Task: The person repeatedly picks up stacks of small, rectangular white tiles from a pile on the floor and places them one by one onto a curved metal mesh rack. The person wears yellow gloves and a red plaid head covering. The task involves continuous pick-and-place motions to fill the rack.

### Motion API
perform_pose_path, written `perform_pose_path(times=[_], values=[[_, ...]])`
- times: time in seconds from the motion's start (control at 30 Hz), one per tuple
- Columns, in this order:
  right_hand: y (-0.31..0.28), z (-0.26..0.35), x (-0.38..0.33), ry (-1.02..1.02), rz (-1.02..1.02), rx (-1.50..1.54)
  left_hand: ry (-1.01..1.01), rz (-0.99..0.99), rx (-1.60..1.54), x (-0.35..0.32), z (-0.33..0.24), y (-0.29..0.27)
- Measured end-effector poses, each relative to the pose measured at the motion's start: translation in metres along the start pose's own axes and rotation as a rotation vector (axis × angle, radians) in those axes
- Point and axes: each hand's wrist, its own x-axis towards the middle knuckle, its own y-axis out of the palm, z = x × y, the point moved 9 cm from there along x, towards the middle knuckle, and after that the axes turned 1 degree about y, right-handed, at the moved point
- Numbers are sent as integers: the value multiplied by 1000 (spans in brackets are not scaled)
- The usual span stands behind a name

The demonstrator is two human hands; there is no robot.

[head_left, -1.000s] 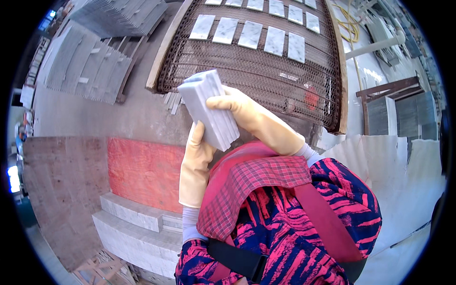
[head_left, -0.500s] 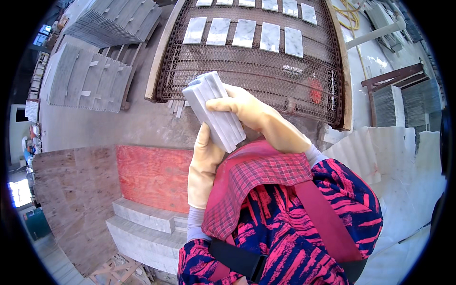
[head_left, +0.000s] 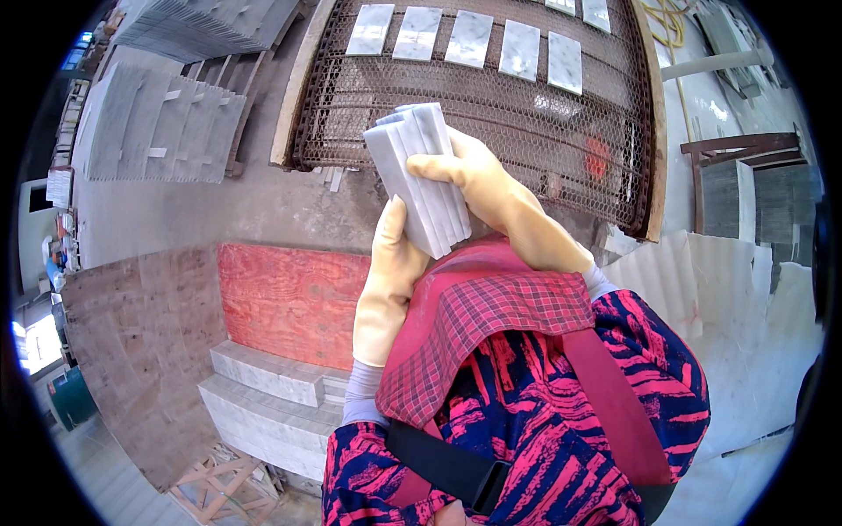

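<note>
A small stack of white-grey marble tiles (head_left: 405,175) is gripped between both my hands, tilted, just in front of my body. My right hand (head_left: 478,180), in a cream rubber glove, wraps the stack's right side with its thumb across the tile edges. On the lower left, my left hand (head_left: 396,254), gloved alike, holds the stack with its thumb up along the side; its other fingers are hidden. Beyond the hands, a wire-mesh conveyor belt (head_left: 421,96) carries a row of separate marble tiles (head_left: 469,39), with parts of another row farther off.
At the left stand tall stacks of grey slabs (head_left: 162,127) on pallets. A red board (head_left: 289,302), a brown plywood panel (head_left: 145,351) and blocks of stacked marble tiles (head_left: 267,373) lie near left. White sheeting (head_left: 728,324) hangs at the right, beside a dark metal rack (head_left: 745,149).
The view has shifted slightly. Both hands and the tile stack sit a little farther up and right in the picture; my grip looks the same.
</note>
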Motion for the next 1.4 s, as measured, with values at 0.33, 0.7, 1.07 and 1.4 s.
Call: perform_pose_path(times=[0.33,0.7,1.07,1.4], values=[[-34,-8,3,-56,-249,-114,40,-54,265,7,-14,-14],[-148,12,-29,-171,-587,-55,16,-64,175,10,17,-72],[-451,103,-29,34,-1150,-748,21,-355,230,-62,11,-89],[-523,85,-29,35,-1158,-683,-18,-288,250,-60,1,-49]])
